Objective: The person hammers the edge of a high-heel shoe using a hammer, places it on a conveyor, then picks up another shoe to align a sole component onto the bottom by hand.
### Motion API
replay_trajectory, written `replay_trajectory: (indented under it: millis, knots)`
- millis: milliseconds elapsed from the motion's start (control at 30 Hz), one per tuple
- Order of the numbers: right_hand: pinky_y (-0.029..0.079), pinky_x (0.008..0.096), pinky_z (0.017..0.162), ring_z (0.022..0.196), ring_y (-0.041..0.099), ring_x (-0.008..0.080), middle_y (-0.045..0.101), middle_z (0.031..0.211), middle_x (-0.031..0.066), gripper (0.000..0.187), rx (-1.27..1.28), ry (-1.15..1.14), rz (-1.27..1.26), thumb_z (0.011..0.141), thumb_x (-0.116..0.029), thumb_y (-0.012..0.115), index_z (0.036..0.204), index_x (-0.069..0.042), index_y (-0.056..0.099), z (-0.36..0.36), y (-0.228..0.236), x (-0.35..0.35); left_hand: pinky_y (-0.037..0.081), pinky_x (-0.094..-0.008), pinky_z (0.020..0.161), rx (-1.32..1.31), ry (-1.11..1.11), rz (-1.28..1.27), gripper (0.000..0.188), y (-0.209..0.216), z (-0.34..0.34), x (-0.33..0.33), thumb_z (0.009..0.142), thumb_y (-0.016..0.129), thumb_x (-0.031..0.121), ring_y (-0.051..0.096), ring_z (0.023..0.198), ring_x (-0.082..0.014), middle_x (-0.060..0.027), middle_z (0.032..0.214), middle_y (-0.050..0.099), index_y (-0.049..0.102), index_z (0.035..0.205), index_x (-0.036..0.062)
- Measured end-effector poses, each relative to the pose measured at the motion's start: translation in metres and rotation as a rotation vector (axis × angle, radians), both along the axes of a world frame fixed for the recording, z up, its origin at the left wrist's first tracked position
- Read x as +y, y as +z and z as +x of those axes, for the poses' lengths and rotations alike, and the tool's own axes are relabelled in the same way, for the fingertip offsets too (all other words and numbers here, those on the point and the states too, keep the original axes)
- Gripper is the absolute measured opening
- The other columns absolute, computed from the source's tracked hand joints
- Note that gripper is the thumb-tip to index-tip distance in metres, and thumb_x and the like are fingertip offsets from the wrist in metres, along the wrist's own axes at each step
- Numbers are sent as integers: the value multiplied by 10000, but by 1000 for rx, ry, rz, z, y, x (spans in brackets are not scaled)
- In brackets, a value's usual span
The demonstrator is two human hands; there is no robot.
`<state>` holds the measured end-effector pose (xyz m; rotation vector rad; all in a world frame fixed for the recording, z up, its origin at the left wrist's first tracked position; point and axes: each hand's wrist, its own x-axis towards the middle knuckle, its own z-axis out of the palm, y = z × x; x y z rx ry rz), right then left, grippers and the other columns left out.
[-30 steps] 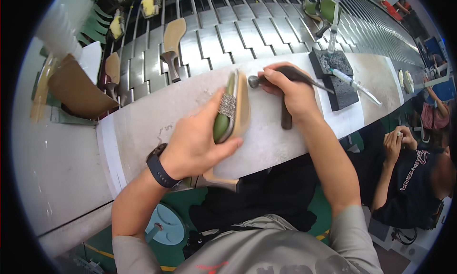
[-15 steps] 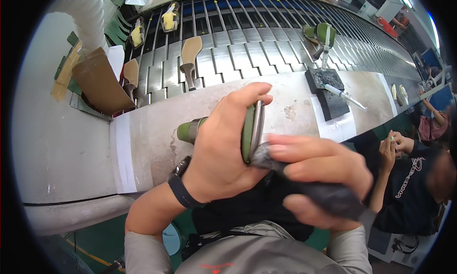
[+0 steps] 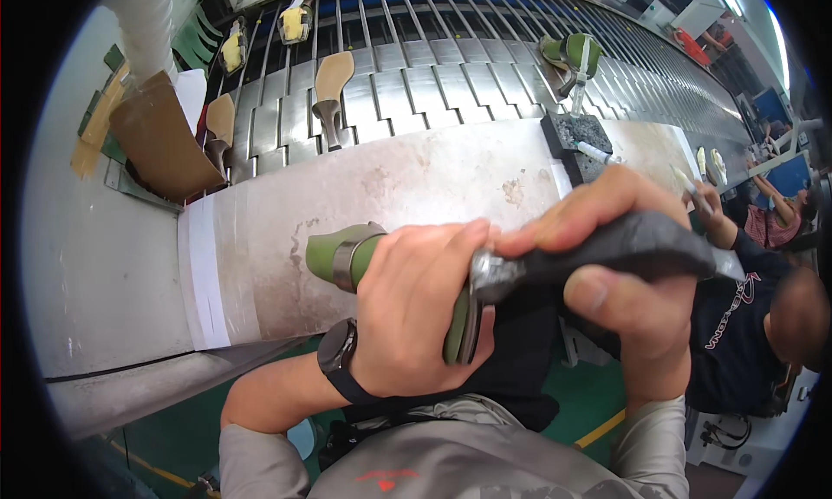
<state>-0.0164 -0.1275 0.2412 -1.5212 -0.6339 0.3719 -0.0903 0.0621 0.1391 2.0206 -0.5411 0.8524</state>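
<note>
My left hand is wrapped round a green shoe last with a grey band across it. The narrow green end sticks out on the left of the hand; another green part with a dark edge shows below the fingers. My right hand grips a tool with a black-wrapped handle. Its silvery knob-like end is against the last's edge beside my left fingertips, and a flat pale tip juts out at the other end. My fingers hide most of the last.
Beyond the pale worktable runs a slatted metal conveyor. It carries tan soles with brown heels and another green last. A syringe lies on a black block. At right a co-worker sits close by.
The tool has swung up to a nearly level position, and my right hand has risen. My left hand has turned the last, so its edge now sits lower. The view has shifted slightly.
</note>
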Motion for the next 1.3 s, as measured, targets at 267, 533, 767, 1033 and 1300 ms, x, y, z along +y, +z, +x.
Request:
replay_trajectory:
  millis: [267,533,767,1033,1300]
  knots:
    - [600,339,939,1104,762,224,763,1228,211,254,86,-33,80,950,-5,741,1191,37,674,-64,-115,3,311,-695,1202,-183,364,229,849,-103,-34,27,973,773,378,560,1389,-456,-304,1498,538,308,1578,5]
    - [573,355,991,1100,737,225,755,1216,244,257,250,-46,207,949,10,718,1184,85,646,-67,-160,15,250,-716,1224,16,327,444,1042,-127,-62,51,872,881,370,494,1431,-520,-367,1534,472,247,1606,-8]
    - [566,389,1030,1135,732,278,739,1209,300,294,361,-22,283,931,-7,722,1186,104,627,-38,-151,17,307,-727,1201,-25,396,467,944,-125,-63,43,906,838,435,535,1377,-505,-331,1469,524,325,1545,-33]
    - [603,369,924,1001,775,274,783,1058,232,288,170,277,-72,822,-79,805,1056,58,708,24,-116,39,355,-700,1192,-56,474,400,567,-128,-61,41,982,773,335,629,1308,-363,-187,1390,647,509,1402,61]
    - [661,392,811,883,810,342,789,907,209,266,-228,534,-320,709,-84,864,927,36,770,47,-85,55,351,-703,1197,-29,438,370,360,-126,-61,39,1047,607,115,652,1287,-331,-161,1386,672,528,1394,66]
